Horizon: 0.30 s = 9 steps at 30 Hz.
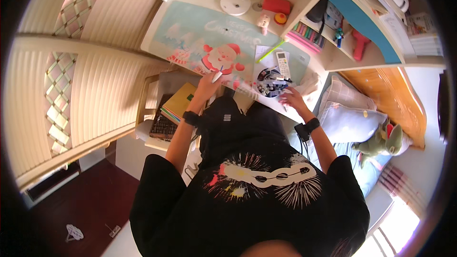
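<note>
My left hand (208, 84) is at the near edge of the desk and grips a small white pen-like object (217, 76) over the light blue festive desk mat (190, 33). My right hand (291, 99) rests with fingers spread on the desk edge, just below a round dark holder filled with several pens and small items (272, 84). A white remote control (283, 63) lies on a sheet of paper beside that holder, and a green pencil (271, 50) lies above it. Both wrists wear dark bands.
A round white lamp base (235, 3), a red box (276, 4) and small figures stand at the desk's back. Shelves with coloured pens (309, 34) are at right. A stool with stacked books (174, 107) is at left. A bed with pillows and a green plush toy (383, 142) lies right.
</note>
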{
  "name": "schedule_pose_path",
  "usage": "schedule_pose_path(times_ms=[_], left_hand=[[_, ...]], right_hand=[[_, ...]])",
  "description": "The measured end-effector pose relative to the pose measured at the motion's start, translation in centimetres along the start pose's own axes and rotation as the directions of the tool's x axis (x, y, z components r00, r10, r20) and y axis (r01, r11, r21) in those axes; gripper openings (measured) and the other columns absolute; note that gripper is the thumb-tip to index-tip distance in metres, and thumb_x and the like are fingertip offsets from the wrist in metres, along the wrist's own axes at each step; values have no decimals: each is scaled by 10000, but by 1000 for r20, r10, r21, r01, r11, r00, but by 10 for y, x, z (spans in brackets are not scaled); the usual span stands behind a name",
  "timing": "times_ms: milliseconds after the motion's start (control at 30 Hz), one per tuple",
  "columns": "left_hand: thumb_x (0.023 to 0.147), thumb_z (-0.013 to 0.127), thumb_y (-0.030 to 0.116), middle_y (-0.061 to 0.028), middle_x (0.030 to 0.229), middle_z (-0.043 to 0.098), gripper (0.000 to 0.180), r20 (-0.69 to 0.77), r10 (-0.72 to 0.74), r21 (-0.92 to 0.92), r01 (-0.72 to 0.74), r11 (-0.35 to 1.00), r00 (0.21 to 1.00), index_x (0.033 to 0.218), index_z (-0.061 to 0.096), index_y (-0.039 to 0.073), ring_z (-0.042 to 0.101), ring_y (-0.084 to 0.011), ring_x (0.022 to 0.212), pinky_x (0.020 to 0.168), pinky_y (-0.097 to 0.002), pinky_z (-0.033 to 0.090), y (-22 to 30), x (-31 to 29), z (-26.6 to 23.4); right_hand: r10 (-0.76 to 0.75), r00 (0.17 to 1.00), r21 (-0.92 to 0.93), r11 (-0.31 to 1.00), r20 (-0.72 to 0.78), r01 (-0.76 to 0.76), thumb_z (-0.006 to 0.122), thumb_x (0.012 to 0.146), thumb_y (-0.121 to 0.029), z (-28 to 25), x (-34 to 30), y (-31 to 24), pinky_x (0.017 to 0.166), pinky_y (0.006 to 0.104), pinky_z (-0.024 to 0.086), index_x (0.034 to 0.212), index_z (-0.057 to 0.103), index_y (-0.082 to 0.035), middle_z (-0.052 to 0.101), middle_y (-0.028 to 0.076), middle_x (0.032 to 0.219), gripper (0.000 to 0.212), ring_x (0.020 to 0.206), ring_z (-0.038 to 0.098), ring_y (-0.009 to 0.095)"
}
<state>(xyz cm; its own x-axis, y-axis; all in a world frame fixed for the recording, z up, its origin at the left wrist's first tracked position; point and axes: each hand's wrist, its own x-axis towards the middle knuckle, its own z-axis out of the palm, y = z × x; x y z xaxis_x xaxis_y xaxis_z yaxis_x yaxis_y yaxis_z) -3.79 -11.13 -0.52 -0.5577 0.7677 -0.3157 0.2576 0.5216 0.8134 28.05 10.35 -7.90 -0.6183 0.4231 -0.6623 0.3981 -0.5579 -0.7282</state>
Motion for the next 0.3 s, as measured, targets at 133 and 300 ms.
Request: schedule_pose_path(times_ms=[133,300], left_hand=[[912,578,258,-8,691,540,207,343,-68,-421,218,880,937,896,573,52,494,-81,564,496,-239,391,16,28,9],[926,587,261,-4,785,508,214,504,-64,-685,444,578,861,962,532,58,480,-77,629,533,-207,393,26,41,14]], right_hand=[[32,999,72,997,-12,-31,511,952,-194,12,-1,-5,676,295,557,1348,296,-28,648,173,931,480,814,684,244],[68,995,60,996,-77,-63,492,961,-204,19,-2,-8,679,290,558,1377,282,-81,648,165,922,481,823,688,251]])
